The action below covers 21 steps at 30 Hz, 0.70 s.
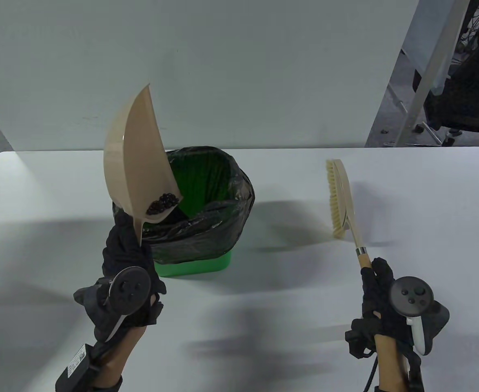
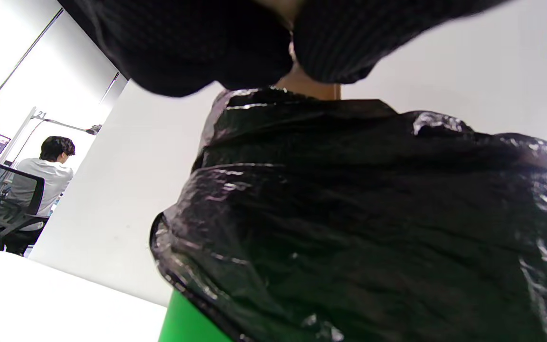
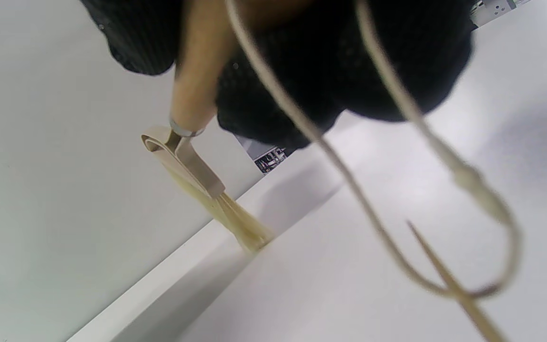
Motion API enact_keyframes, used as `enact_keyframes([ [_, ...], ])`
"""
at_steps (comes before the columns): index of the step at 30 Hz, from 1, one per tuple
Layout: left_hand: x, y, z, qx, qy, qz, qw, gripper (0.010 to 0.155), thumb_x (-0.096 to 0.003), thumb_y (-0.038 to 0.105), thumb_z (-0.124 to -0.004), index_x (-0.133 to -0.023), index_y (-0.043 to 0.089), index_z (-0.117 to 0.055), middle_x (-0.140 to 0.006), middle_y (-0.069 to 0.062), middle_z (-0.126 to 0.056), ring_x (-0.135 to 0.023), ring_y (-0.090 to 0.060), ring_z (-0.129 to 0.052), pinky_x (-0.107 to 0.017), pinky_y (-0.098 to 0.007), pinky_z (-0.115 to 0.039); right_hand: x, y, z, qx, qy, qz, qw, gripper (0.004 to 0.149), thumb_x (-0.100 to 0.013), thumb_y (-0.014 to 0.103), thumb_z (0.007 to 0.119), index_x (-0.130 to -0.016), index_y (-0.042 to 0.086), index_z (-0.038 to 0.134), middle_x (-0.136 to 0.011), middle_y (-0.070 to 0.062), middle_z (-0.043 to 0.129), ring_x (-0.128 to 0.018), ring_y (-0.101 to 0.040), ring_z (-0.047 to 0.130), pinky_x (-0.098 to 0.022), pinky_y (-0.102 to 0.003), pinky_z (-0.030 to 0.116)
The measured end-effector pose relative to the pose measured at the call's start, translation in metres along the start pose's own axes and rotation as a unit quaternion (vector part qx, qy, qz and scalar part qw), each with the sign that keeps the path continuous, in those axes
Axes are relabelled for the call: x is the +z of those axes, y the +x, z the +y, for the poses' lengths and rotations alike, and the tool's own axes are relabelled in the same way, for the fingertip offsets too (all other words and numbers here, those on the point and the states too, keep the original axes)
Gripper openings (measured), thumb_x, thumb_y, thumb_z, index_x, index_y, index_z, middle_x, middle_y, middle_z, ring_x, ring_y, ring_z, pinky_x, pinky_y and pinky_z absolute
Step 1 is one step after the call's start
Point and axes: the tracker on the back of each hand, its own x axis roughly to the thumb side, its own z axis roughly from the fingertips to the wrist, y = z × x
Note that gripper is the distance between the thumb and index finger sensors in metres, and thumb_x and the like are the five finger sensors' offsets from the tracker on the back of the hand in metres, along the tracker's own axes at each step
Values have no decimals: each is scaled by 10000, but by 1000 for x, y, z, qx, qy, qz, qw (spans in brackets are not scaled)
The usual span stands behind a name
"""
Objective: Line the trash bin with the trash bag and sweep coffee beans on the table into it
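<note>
- The left hand (image 1: pixel 127 265) has its gloved fingers curled tight round the handle of a beige dustpan (image 1: pixel 135 163), which it holds raised and tilted, mouth pointing up and away.
- A small heap of dark coffee beans (image 1: pixel 162 202) lies in the low corner of the pan, right above the near left edge of the trash bin's opening.
- The right hand (image 1: pixel 380 298) has its fingers wrapped round the wooden handle of a brush (image 1: pixel 339 200); the brush head stands on edge, bristles facing left, and the lower bristle tips appear to touch the table.
- In the right wrist view a thin hanging loop (image 3: pixel 444 199) of cord dangles from the handle end, close to the lens.
- The green trash bin (image 1: pixel 194 267) stands on the table between the two hands, nearer the left one; the brush is well apart from it on the right.
- A black trash bag (image 1: pixel 219 232) lines the bin, its top folded over the rim and hanging down the outside; green shows inside and at the base.
- In the left wrist view the crinkled bag fills most of the frame, just beyond the fingers.
- The white table (image 1: pixel 304 286) is matt and carries soft shadows of the hands and tools.
- A pale panel (image 1: pixel 223 61) stands behind the table's far edge.
- To the right of the panel are a metal frame leg and dark equipment on castors.
- The left wrist view shows a seated person (image 2: pixel 48 175) on an office chair, far off at the left, back turned.
</note>
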Motion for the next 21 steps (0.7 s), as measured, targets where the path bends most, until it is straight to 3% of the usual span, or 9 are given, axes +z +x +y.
enact_keyframes([
  [13, 2, 8, 4, -102, 50, -48, 992, 797, -526, 265, -799, -1130, 215, -282, -1113, -96, -533, -678, -252, -878, -461, -432, -873, 0, 0, 1, 2, 0, -2, 1000, 561, -626, 422, 612, -1089, 106, 591, -790, -103, 928, -431, -192, 992, -321, -389, 905],
  [21, 3, 7, 5, -98, 53, -38, 993, 798, -528, 269, -795, -1131, 217, -275, -1119, -88, -520, -692, -253, -867, -475, -439, -862, 1, 0, 1, 3, -1, -3, 1000, 561, -625, 422, 617, -1088, 106, 593, -789, -104, 929, -431, -193, 992, -322, -390, 904],
])
